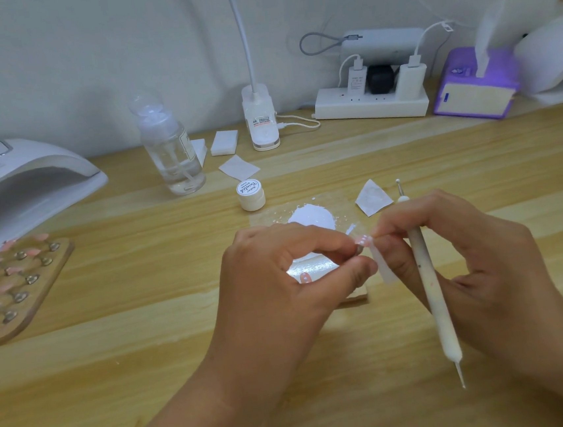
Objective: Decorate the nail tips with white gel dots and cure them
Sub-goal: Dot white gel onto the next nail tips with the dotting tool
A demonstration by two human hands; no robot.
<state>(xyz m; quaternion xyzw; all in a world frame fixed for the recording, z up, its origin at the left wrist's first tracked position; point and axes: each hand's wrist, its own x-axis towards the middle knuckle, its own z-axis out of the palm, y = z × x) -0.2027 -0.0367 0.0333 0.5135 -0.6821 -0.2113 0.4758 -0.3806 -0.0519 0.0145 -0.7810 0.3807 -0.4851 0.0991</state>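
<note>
Step in hand: dotting, and by my reading a touch-up of one tip before it is cured.
Nail tip: the pink nail tip [361,239], with white dots already on it, is held up between the two hands, above the tabletop [148,346] and in front of the smear of white gel [311,219].
Left hand: the left hand [280,282] pinches the nail tip from below between thumb and forefinger. There seems to be a small grey mount under the tip, but it is too small to be sure.
Right hand: the right hand [466,254] has its fingers curled round the dotting pen [429,278], whose ball end points away and is not on the tip. Its thumb and forefinger also nip a wipe strip [383,265] right against the tip's edge.
Other tips: a second dotted tip [305,277] sits on a small block [353,297] under the left hand. More pink tips stand on the wooden board [40,291] at the far left.
Gel pot: the gel pot [251,195] is closed, just behind the smear.
Curing lamp: the curing lamp [19,183] stands behind the board with its mouth open toward the tabletop.
Next move: probably clean the stray gel with a light touch that spares the wet dots, then carry the tip level to the lamp.
Risk: uncured dots will smear if a finger or the wipe brushes them.
</note>
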